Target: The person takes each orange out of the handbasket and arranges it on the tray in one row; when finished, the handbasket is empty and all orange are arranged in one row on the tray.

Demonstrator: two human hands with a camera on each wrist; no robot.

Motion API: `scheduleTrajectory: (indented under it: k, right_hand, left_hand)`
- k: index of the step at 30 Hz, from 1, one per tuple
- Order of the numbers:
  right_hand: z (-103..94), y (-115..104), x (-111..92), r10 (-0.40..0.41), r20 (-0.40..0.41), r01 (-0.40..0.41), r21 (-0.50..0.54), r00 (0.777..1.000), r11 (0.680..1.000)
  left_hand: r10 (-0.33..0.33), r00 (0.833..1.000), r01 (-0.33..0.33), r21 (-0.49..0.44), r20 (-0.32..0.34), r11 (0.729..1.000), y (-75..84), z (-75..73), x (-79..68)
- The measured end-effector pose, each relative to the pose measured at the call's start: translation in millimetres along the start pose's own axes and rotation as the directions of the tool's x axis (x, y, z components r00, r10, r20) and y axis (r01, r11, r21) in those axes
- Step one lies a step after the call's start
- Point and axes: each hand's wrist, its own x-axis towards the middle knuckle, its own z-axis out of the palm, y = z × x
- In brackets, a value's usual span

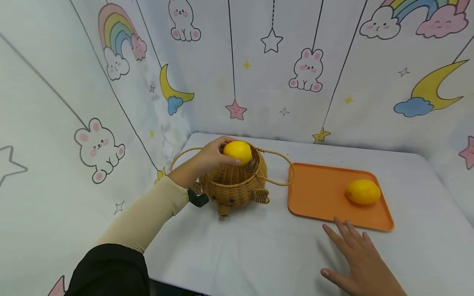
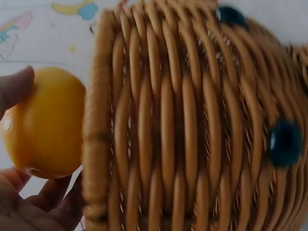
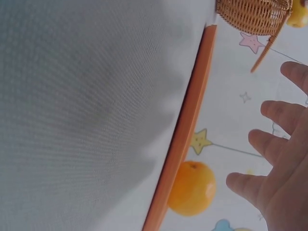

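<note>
My left hand (image 1: 216,155) holds a yellow lemon (image 1: 238,152) between thumb and fingers over the wicker basket (image 1: 233,192). In the left wrist view, the lemon (image 2: 50,122) appears just beyond the basket's rim, with the thumb on one side and fingers under it. The basket is shaped like an animal, with dark eyes, a snout and looped handles. A second lemon (image 1: 363,192) lies on the right part of the orange tray (image 1: 318,193). My right hand (image 1: 359,261), fingers spread and holding nothing, hovers before the tray's near edge.
A white cloth covers the table (image 1: 255,250). Behind and to the left hangs a white curtain (image 1: 259,82) printed with rabbits, stars, moons and rainbows. One basket handle (image 1: 283,158) reaches out to the tray's left edge.
</note>
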Motion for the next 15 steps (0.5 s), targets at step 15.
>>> scheduleTrajectory:
  k: [15]
  right_hand:
    - [0.6,6,-5,-0.053,-0.048,0.056,0.06,0.997,0.997]
  left_hand:
    - [-0.236,0.963,0.069,0.726,0.132,0.685,-0.9,2.6,40.3]
